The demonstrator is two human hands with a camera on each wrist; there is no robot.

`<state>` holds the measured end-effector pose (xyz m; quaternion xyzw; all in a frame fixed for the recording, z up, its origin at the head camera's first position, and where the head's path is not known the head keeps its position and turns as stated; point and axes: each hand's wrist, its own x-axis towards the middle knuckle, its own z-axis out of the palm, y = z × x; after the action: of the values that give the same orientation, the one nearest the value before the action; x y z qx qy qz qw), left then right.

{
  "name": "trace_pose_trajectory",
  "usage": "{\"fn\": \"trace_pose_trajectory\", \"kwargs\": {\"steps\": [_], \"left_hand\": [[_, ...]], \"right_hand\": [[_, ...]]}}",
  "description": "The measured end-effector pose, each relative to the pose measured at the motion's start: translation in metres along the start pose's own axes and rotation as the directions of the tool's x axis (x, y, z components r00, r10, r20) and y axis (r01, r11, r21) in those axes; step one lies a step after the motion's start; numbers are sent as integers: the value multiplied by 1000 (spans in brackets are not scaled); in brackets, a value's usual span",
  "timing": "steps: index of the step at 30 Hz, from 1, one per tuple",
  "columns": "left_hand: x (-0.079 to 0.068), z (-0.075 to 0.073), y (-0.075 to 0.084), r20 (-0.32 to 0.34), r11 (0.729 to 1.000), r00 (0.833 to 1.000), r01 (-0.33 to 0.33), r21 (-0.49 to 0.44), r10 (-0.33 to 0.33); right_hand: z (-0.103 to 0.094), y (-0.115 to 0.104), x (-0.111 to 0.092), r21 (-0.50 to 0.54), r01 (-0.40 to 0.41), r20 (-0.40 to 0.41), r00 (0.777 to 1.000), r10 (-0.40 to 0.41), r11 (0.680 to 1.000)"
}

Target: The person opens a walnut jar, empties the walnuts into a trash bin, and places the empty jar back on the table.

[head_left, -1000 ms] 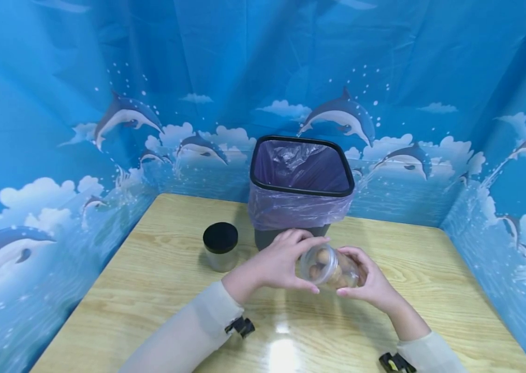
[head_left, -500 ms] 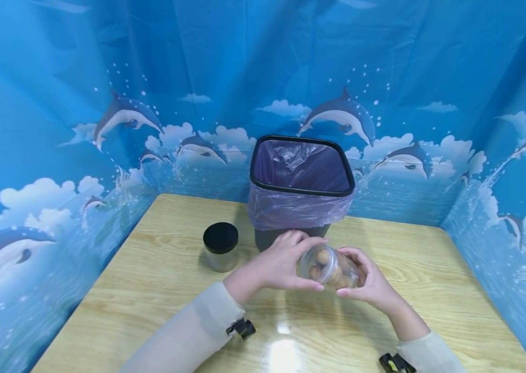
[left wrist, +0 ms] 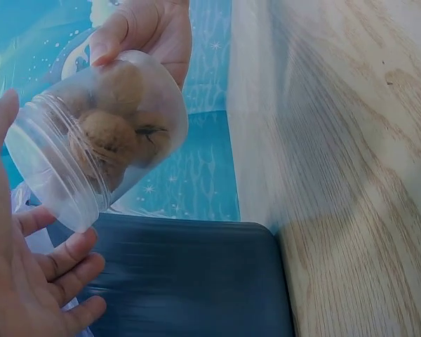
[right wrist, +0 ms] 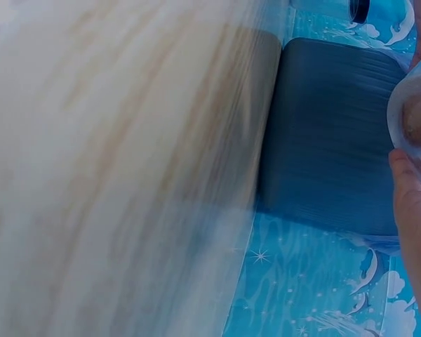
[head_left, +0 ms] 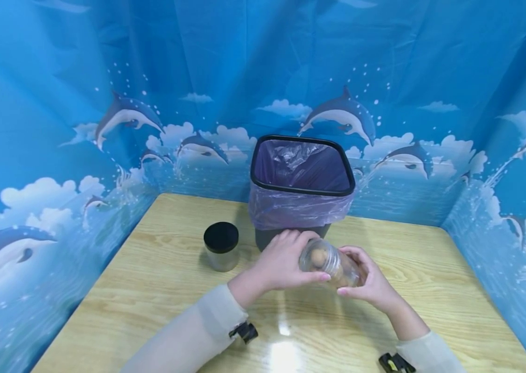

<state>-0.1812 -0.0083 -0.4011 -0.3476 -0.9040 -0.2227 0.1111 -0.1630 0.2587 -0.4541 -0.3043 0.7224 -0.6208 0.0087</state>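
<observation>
My right hand (head_left: pixel 367 282) grips the body of a clear plastic jar (left wrist: pixel 144 105), which lies tilted with its mouth toward the left. Several brown, round walnuts (left wrist: pixel 105 140) show through its wall. At the mouth end sits a clear lid (left wrist: pixel 52 179), with the ridged screw threads showing beside it. My left hand (head_left: pixel 286 261) spreads its curved fingers and thumb round this lid. In the left wrist view its fingertips (left wrist: pixel 81 242) are right at the lower rim. Only the jar's near end and part of my right hand show in the right wrist view.
A dark waste bin (head_left: pixel 291 235) with a purple liner bag (head_left: pixel 300 207) stands just behind the hands. Left of it is a second clear jar with a black lid (head_left: pixel 221 237). The wooden table (head_left: pixel 165 290) is enclosed by blue dolphin-printed curtains (head_left: pixel 225 67).
My left hand has turned and shifted slightly right, its thumb rising along the lid. The jar's screw threads show more plainly now. My right hand has stayed in place.
</observation>
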Motion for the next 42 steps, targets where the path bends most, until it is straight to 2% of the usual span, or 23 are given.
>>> {"fn": "trace_pose_trajectory", "kwargs": {"steps": [10,17,22,32,42], "left_hand": [[0,0,4,-11,1000,1000,15,0,-15],[0,-1,4,-25,1000,1000,6,-18,-7],[-1,-1,4,-39,1000,999,-7,-24,6],[-3,-1,1,-72,995,997,-24,-96,18],[-9,-1,-6,-49,988,999,5,-157,-13]], "right_hand": [[0,-1,-2,-10,-15,-18,1000,15,1000],[-2,3,-3,16,34,-28,999,-33,999],[-2,4,-2,53,37,-21,999,-36,998],[-3,4,-3,99,24,-17,1000,-22,995],[-5,2,-4,89,-10,-44,999,14,996]]}}
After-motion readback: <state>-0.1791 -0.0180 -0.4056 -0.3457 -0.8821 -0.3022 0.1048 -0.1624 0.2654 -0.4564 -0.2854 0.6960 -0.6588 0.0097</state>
